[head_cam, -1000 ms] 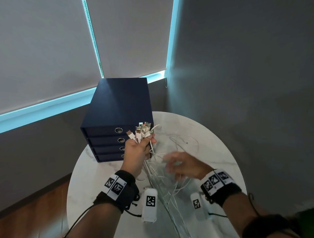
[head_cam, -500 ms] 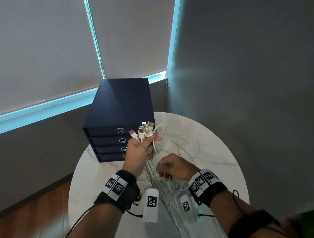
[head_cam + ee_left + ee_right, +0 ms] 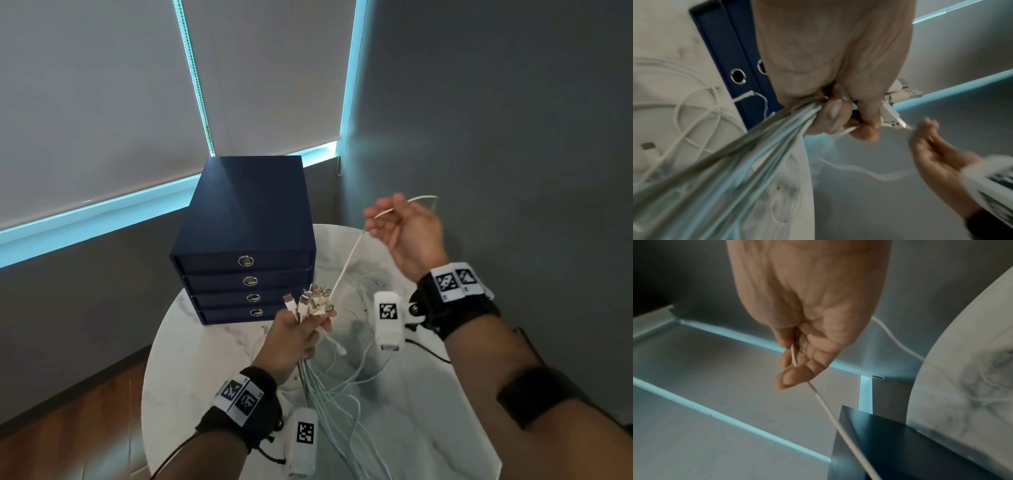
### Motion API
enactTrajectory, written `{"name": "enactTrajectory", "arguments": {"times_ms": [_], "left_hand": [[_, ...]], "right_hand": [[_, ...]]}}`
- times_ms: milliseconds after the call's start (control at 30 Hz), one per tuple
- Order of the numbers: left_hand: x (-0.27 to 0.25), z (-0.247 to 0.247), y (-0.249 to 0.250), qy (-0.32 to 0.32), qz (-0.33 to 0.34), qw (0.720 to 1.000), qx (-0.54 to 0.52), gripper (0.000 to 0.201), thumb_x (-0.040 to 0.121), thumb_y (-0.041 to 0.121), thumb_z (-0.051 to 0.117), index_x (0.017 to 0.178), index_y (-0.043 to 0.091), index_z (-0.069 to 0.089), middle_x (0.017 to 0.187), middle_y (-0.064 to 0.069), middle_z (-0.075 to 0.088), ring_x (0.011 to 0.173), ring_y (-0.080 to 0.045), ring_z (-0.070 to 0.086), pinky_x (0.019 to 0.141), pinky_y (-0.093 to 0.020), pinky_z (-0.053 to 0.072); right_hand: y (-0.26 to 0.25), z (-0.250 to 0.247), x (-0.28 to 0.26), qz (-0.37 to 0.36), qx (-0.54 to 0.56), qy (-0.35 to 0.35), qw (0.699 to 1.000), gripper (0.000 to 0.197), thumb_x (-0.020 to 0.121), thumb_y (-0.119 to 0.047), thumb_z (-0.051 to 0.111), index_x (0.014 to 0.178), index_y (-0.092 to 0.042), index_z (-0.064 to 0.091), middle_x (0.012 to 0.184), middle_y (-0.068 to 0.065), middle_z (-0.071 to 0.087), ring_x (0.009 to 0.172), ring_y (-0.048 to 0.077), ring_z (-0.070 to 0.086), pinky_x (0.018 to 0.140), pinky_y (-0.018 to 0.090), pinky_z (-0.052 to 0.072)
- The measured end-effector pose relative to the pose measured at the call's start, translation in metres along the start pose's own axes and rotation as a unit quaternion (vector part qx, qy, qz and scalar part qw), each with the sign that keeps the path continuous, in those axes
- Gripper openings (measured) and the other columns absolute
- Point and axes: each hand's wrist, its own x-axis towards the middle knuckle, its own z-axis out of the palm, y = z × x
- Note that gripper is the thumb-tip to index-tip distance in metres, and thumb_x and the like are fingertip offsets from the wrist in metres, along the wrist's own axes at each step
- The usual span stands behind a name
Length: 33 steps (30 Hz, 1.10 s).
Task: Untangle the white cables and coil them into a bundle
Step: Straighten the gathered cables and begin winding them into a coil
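My left hand (image 3: 298, 329) grips a bunch of white cables (image 3: 329, 387) just below their plug ends (image 3: 313, 301), which fan out above the fist; the wrist view shows the fingers (image 3: 830, 112) curled tight round the bunch (image 3: 731, 162). The strands trail down onto the round marble table (image 3: 212, 370) in a loose tangle. My right hand (image 3: 400, 222) is raised high over the table's far side and pinches a single white cable (image 3: 349, 260) between thumb and fingers (image 3: 791, 378). That strand (image 3: 830, 415) runs taut down to the left fist, with its free part arcing over the right hand.
A dark blue four-drawer box (image 3: 246, 246) with ring pulls stands on the table's far left, just behind my left hand. A grey wall (image 3: 496, 137) is close on the right. Blinds (image 3: 102, 102) cover the window. Wooden floor (image 3: 68, 411) shows at the left.
My right hand has taken one strand from the tangle on the table and lifted it up and to the right, pulling it taut. The left hand keeps its hold, almost still.
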Motion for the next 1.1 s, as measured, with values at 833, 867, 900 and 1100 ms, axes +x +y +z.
{"name": "enactTrajectory", "arguments": {"times_ms": [833, 867, 900, 1100], "left_hand": [[0.014, -0.014, -0.013, 0.163, -0.088, 0.981, -0.051, 0.016, 0.100, 0.015, 0.054, 0.086, 0.013, 0.061, 0.075, -0.006, 0.062, 0.044, -0.009, 0.028, 0.039, -0.020, 0.024], [0.014, -0.016, -0.014, 0.168, -0.098, 0.978, -0.070, 0.018, 0.101, 0.015, 0.053, 0.083, 0.013, 0.058, 0.068, -0.003, 0.054, 0.043, -0.009, 0.028, 0.038, -0.020, 0.026], [0.013, -0.016, -0.015, 0.166, -0.107, 0.976, -0.093, 0.021, 0.101, 0.017, 0.054, 0.081, 0.015, 0.055, 0.062, 0.000, 0.046, 0.043, -0.009, 0.028, 0.037, -0.020, 0.026], [0.012, -0.007, -0.009, 0.137, -0.120, 0.970, -0.162, 0.037, 0.100, 0.043, 0.054, 0.079, 0.013, 0.053, 0.057, 0.002, 0.034, 0.044, -0.012, 0.031, 0.041, -0.024, 0.034]], "right_hand": [[0.082, -0.029, -0.045, -0.006, -0.463, -0.127, 0.877, 0.023, 0.097, -0.014, 0.053, 0.083, -0.013, 0.071, 0.052, -0.022, 0.058, 0.048, -0.005, 0.053, 0.056, 0.019, 0.038], [0.083, -0.025, -0.048, -0.012, -0.436, -0.105, 0.894, 0.021, 0.097, -0.015, 0.054, 0.084, -0.012, 0.070, 0.048, -0.019, 0.056, 0.044, -0.001, 0.051, 0.054, 0.019, 0.038], [0.084, -0.020, -0.051, -0.019, -0.412, -0.091, 0.906, 0.020, 0.096, -0.016, 0.054, 0.084, -0.012, 0.069, 0.045, -0.015, 0.053, 0.042, 0.001, 0.048, 0.052, 0.022, 0.038], [0.119, -0.002, -0.079, 0.014, -0.371, -0.122, 0.920, 0.020, 0.094, -0.019, 0.053, 0.077, -0.020, 0.063, 0.047, -0.008, 0.055, 0.040, 0.005, 0.044, 0.048, 0.023, 0.036]]}}
